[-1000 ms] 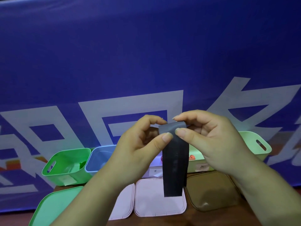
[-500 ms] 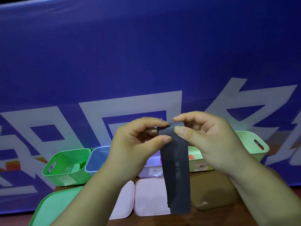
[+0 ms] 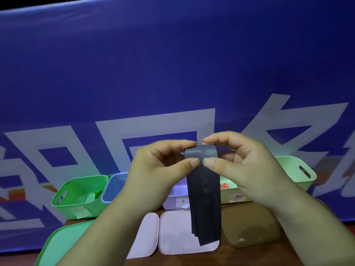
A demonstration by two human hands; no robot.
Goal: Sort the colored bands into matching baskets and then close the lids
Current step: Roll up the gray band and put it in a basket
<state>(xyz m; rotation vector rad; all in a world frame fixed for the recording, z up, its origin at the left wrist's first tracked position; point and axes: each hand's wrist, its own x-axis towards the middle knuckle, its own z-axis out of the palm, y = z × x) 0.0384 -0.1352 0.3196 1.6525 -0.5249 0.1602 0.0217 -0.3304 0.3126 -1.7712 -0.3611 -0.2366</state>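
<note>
Black band (image 3: 204, 198) held up in both hands
Left hand (image 3: 161, 169) and right hand (image 3: 247, 166) pinch its folded top, thumbs nearly touching; the rest hangs straight down before the lilac basket (image 3: 173, 200) and pink lid (image 3: 176, 233)

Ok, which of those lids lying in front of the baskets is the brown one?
The rightmost lid, beside the hanging dark band. The far-left lid is green, and the two middle lids are pale pink.
</note>
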